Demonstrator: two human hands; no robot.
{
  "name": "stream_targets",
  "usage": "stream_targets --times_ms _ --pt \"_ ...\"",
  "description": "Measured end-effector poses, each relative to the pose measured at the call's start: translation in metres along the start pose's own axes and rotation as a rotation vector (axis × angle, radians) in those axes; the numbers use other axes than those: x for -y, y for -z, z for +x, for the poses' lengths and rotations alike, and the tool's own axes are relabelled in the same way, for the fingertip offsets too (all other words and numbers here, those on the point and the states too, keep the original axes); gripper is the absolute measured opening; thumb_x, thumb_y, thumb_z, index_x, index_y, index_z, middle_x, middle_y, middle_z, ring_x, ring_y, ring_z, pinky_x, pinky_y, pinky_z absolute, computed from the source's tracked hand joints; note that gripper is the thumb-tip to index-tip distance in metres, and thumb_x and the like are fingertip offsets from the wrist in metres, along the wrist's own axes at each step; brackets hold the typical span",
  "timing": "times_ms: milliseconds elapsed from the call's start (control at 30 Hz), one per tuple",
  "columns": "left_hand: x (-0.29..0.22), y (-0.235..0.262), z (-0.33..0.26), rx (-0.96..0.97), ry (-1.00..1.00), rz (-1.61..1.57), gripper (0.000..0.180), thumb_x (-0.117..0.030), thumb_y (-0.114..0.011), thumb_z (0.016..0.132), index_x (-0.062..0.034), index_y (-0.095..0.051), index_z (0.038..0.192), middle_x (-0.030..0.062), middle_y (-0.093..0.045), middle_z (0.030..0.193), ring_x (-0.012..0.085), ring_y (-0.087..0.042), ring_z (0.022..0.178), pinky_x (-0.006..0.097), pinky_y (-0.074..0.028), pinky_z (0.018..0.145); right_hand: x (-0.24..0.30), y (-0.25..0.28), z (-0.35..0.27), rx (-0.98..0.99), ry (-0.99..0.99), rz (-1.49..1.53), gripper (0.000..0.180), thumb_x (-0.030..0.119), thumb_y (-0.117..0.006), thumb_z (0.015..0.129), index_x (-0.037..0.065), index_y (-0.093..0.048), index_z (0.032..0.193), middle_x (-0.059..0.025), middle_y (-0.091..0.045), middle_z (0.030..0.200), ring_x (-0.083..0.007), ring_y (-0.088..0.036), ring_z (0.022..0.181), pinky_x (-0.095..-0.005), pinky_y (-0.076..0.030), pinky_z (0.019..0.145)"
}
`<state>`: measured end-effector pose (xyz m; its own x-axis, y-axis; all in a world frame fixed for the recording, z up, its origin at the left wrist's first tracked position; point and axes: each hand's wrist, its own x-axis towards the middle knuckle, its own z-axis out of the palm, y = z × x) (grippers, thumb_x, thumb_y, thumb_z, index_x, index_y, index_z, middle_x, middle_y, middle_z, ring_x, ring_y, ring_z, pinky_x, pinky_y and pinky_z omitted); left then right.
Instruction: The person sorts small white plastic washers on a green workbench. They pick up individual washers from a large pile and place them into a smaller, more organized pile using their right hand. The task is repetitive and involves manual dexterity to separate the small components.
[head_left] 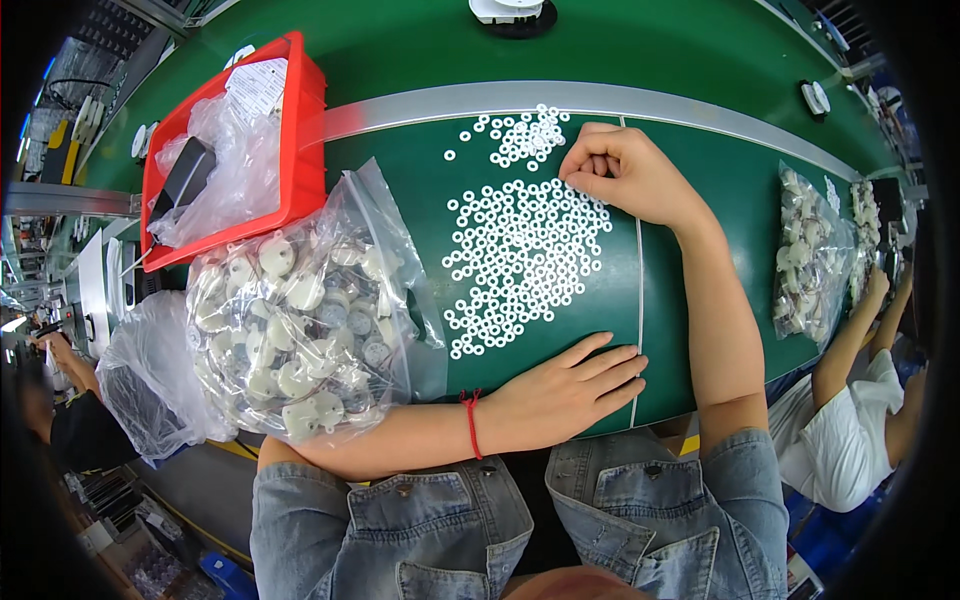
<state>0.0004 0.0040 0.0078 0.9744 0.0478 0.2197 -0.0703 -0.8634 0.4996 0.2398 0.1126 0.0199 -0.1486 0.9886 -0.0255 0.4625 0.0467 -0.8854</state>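
Many small white rings (525, 240) are spread over the green mat in a large patch, with a smaller cluster of rings (530, 138) beyond it. At the right edge of the patch is my right hand (630, 175), its thumb and fingers pinched together; whatever sits between the fingertips is too small to make out. My left hand (565, 395) rests flat on the near edge of the mat, fingers spread and pointing right. A red cord circles the left wrist. Beside my left forearm lies a clear plastic bag (300, 320) full of round cream-coloured parts with wires.
A red bin (300, 130) holding crumpled plastic, a dark object and a paper sheet stands at far left. A metal rail (430, 105) borders the mat's far side. Another bag of parts (805, 255) lies at right, near a co-worker's arms (850, 340). Another person works at far left.
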Motion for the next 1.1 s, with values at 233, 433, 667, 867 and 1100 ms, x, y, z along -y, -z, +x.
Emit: stream_targets --times_ms 233,433,667,867,1100 --pt "-0.001 0.000 0.001 -0.003 0.002 -0.005 0.050 -0.017 -0.061 0.092 -0.0078 -0.060 0.142 0.0110 -0.053 0.154 0.0252 -0.045 0.147 0.046 -0.030 0.124 0.011 -0.024 0.006 -0.179 0.165 -0.124 0.012 0.006 -0.079 0.086 0.003 -0.076 0.098 0.0000 -0.054 0.077 -0.0097 -0.047 0.065 -0.0272 -0.038 0.058" --pt "-0.002 -0.001 0.000 -0.016 0.007 -0.019 0.049 -0.017 -0.060 0.093 -0.0076 -0.061 0.141 0.0109 -0.054 0.153 0.0255 -0.045 0.146 0.046 -0.031 0.124 0.014 -0.035 0.006 -0.218 0.119 -0.260 0.014 0.013 -0.080 0.085 0.005 -0.075 0.096 -0.0038 -0.055 0.073 -0.0194 -0.056 0.066 -0.0361 -0.045 0.060" --pt "-0.002 -0.006 -0.001 -0.056 0.004 -0.009 0.042 -0.019 -0.057 0.096 -0.0064 -0.063 0.135 0.0114 -0.055 0.151 0.0256 -0.045 0.146 0.047 -0.028 0.125 0.012 -0.032 0.007 -0.180 0.035 -0.134 0.013 0.014 -0.079 0.088 0.003 -0.074 0.092 -0.0020 -0.059 0.071 -0.0121 -0.051 0.060 -0.0312 -0.040 0.056" --pt "-0.001 -0.005 0.000 -0.050 0.002 -0.001 0.042 -0.020 -0.057 0.096 -0.0066 -0.063 0.135 0.0112 -0.056 0.150 0.0252 -0.046 0.145 0.047 -0.029 0.125 0.015 -0.031 0.007 -0.190 -0.001 -0.111 0.013 0.013 -0.077 0.090 0.001 -0.072 0.093 -0.0009 -0.055 0.064 -0.0083 -0.046 0.057 -0.0292 -0.037 0.054" --pt "-0.002 -0.001 0.001 -0.037 0.015 -0.008 0.045 -0.017 -0.058 0.095 -0.0079 -0.062 0.139 0.0099 -0.055 0.152 0.0247 -0.047 0.145 0.045 -0.032 0.123 0.000 -0.028 0.008 -0.229 0.081 0.062 0.011 0.009 -0.076 0.091 0.001 -0.074 0.098 -0.0018 -0.059 0.070 -0.0081 -0.046 0.059 -0.0299 -0.037 0.054"
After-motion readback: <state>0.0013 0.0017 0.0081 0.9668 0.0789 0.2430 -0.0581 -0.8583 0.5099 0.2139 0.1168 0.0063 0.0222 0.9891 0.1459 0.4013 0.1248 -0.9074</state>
